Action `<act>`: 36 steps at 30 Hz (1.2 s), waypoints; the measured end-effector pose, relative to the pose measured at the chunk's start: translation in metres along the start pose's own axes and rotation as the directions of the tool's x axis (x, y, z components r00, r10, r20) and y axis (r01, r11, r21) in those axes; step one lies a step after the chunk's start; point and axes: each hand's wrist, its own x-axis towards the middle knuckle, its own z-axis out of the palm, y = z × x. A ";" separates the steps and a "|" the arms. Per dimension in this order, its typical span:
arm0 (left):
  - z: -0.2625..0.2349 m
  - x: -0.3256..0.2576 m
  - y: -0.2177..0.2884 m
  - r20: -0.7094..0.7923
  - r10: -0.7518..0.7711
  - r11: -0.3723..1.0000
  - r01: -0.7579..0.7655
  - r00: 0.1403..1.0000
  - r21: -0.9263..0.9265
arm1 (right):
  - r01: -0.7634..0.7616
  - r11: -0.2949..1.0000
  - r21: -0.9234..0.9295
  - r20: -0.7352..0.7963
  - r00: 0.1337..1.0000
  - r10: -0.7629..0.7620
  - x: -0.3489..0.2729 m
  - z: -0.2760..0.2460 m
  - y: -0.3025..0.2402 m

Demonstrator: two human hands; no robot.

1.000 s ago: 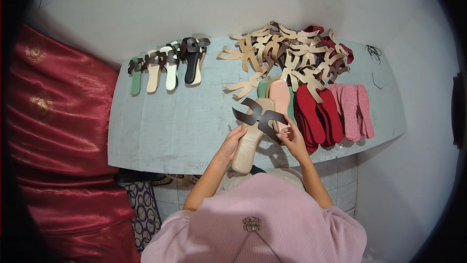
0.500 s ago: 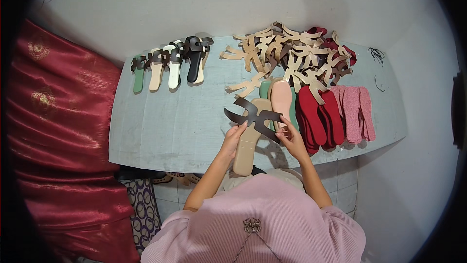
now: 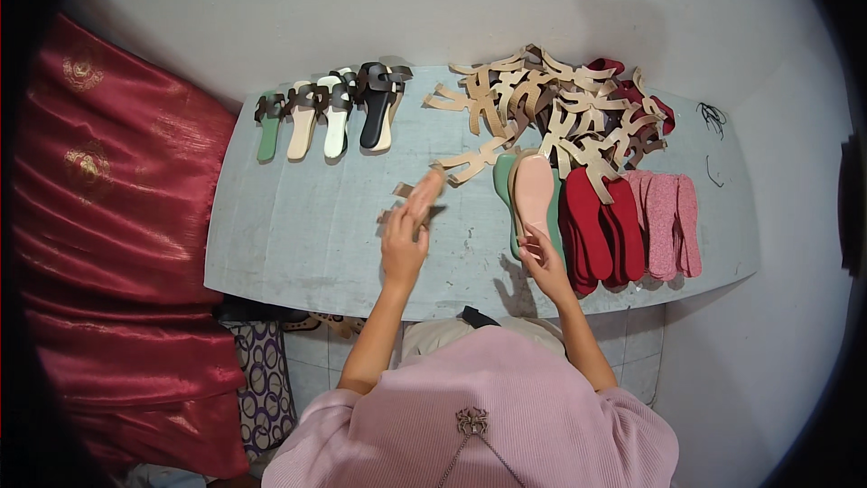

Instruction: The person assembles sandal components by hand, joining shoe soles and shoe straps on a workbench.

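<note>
left hand [image 3: 404,249]: carried sandal [image 3: 423,201] leftward | right hand [image 3: 545,264]: released it, now on beige insole [image 3: 535,195]

I see row of finished sandals [image 3: 327,113] at far left of grey table [image 3: 289,235]. Heap of tan cut straps [image 3: 551,109] at far middle, dark red pieces [image 3: 632,91] under it. Red insoles [image 3: 603,226] and pink insoles [image 3: 668,222] lie side by side near right edge. Red shiny cloth [image 3: 108,244] hangs left of table. I note patterned bag [image 3: 262,380] below.
</note>
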 end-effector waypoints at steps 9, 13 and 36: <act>0.027 -0.062 -0.049 0.500 0.294 0.918 -0.387 0.815 0.091 | -0.048 0.998 -0.038 0.034 0.998 0.049 -0.002 0.003 0.012; 0.012 -0.049 -0.051 0.538 0.343 0.906 -0.423 0.770 0.028 | -0.077 0.975 -0.208 0.120 0.987 0.104 -0.001 0.007 0.025; 0.021 -0.081 -0.039 0.432 0.134 0.962 -0.222 0.892 0.161 | -0.109 0.945 -0.308 0.264 0.945 0.195 0.020 0.052 0.091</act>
